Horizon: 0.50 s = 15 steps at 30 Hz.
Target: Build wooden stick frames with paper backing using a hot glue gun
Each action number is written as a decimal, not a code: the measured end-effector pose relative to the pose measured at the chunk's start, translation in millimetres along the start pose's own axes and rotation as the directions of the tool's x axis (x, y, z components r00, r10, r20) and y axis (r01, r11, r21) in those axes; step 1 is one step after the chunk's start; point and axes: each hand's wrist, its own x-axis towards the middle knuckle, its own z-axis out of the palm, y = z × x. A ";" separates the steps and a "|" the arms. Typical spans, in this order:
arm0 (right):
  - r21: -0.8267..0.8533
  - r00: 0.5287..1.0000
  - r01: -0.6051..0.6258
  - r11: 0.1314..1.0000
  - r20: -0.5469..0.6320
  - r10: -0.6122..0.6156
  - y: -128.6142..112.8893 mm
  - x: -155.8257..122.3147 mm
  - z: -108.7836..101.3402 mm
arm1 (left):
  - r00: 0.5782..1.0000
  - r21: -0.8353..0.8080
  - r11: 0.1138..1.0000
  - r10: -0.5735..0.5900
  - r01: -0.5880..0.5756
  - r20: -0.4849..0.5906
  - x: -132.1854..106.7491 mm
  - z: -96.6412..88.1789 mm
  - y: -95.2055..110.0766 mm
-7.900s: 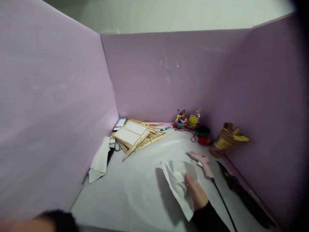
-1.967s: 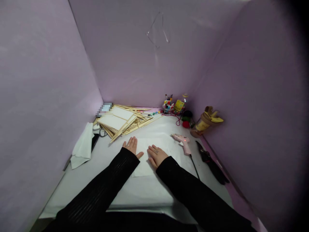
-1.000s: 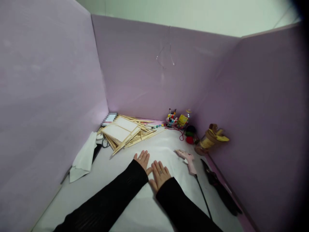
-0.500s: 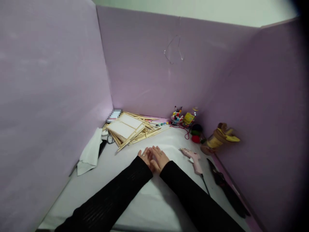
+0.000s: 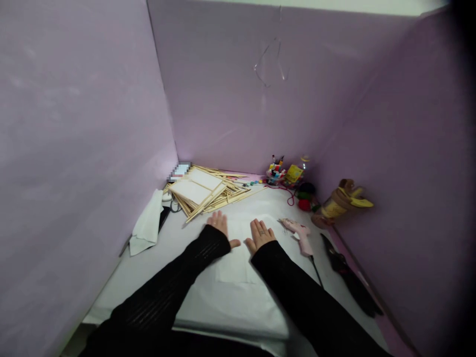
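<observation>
My left hand (image 5: 220, 224) lies palm down with its fingers stretched out and the thumb pointing inward. Across a small gap, my right hand (image 5: 261, 234) is spread flat in the same way. Both rest on or just over a thin white sheet (image 5: 236, 270), paper or cloth, on the white-covered table (image 5: 201, 292). Neither hand holds anything. Beyond my left fingers, a white panel framed with wooden sticks (image 5: 195, 186) tops a pile of loose sticks (image 5: 238, 195). A pink glue gun (image 5: 302, 237) lies to the right of my right hand.
At the left wall lies a folded white cloth (image 5: 147, 228). Along the back right stand a cup of pens (image 5: 275, 171) and yarn balls (image 5: 305, 203). Nearer on the right are a tool-filled container (image 5: 336, 203) and a long black tool (image 5: 349, 277). Purple walls enclose three sides.
My hands were together at the middle, fingertips touching. They have moved apart, left and right, and flattened out, and the white sheet between them now shows. The view has tilted down slightly.
</observation>
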 end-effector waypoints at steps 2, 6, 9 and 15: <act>-0.007 0.999 -0.005 1.000 0.037 0.005 1.2 2.6 3.2 | 0.983 -0.043 0.989 0.135 -0.141 -0.121 -4.3 4.6 32.1; -0.006 1.000 -0.004 1.000 0.011 0.004 1.7 0.8 5.8 | 0.966 -0.118 0.961 0.242 -0.252 -0.092 -21.3 37.6 63.1; 0.004 0.998 0.021 1.000 -0.052 -0.021 0.8 -4.4 5.8 | 0.975 -0.104 0.974 0.189 -0.201 -0.117 -36.8 58.7 46.8; 0.031 0.999 0.020 0.999 -0.033 -0.019 1.5 -3.4 -2.5 | 0.989 -0.046 0.994 0.097 -0.103 -0.115 -64.7 64.9 4.5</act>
